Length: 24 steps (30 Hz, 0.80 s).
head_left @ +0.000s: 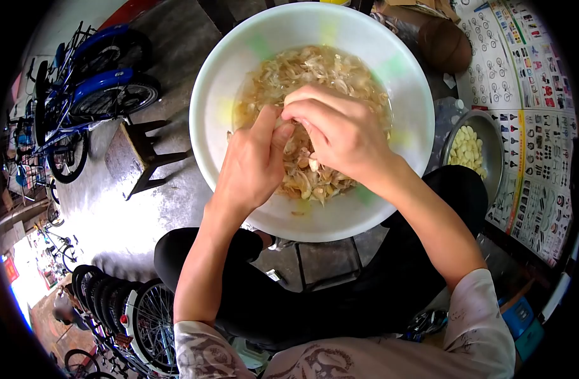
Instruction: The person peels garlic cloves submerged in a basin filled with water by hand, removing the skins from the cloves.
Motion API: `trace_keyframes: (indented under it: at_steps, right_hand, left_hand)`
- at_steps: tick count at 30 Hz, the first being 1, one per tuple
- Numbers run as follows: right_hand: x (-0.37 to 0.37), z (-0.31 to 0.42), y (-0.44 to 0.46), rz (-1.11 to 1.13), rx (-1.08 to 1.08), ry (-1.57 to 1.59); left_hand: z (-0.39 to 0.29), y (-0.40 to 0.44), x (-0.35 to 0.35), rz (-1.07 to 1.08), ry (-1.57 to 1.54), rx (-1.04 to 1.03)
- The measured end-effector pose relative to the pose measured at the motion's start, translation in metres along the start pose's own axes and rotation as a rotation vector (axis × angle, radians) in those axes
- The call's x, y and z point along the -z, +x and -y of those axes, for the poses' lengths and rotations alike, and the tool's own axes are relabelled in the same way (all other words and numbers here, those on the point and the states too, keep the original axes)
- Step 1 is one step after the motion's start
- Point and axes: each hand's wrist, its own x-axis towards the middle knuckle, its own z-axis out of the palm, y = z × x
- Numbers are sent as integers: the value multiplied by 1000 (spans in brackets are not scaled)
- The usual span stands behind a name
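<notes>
A wide white plastic basin [217, 82] holds water with garlic cloves and loose papery skins [315, 63] in it. Over the middle of the basin, my left hand [255, 158] and my right hand [346, 129] meet at the fingertips. Both are closed in a pinch on one small thing, apparently a garlic clove, mostly hidden by the fingers. Just below my right hand's curled fingers shows a pinkish clove [313, 164]; whether the hand touches it I cannot tell.
To the right, a metal bowl [493, 142] holds peeled garlic cloves [467, 150] beside a printed sheet [536, 151] covered in small pictures. A wooden stool [128, 158] stands left of the basin. Blue bicycles [106, 82] are at the upper left, more wheels [154, 325] at the lower left.
</notes>
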Motion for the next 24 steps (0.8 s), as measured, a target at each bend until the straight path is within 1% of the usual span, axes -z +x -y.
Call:
trace_keyframes:
  at_steps: [2, 3, 4, 6, 7, 8, 9, 10, 12, 16, 17, 18, 24]
  right_hand:
    - [-1, -1, -4, -1, 0, -24]
    - [-2, -1, -7, 26, -15, -40]
    - [-3, -1, -9, 55, -31, -57]
    - [-8, -2, -11, 55, -53, -42]
    - [-10, -3, -12, 55, -66, -24]
    - [-13, -2, -15, 56, -73, -22]
    - [-15, -2, -17, 46, -125, 6]
    - [-16, -2, -18, 36, -173, 34]
    - [-20, -2, -18, 15, -198, 26]
    - [-21, 0, -17, -16, -259, 26]
    - [-21, 0, -17, -16, -259, 27]
    - [-21, 0, -17, 10, -285, 24]
    - [-21, -5, -18, 56, -345, 12]
  left_hand:
    - [4, 0, -2, -1, 44, -45]
    - [6, -1, -3, -7, 90, -86]
    - [8, -2, -4, 0, 86, -84]
    - [12, 0, -8, -100, 198, -203]
    - [12, 1, -8, -98, 193, -201]
    - [11, 1, -7, -103, 274, -226]
    - [11, 1, -7, -109, 353, -253]
    - [12, 2, -7, -108, 349, -253]
    - [14, 2, -10, -113, 420, -236]
    - [13, 1, -15, -134, 417, -226]
    - [13, 1, -17, -136, 376, -193]
    - [14, 1, -18, -138, 335, -161]
    - [16, 2, -22, -132, 326, -193]
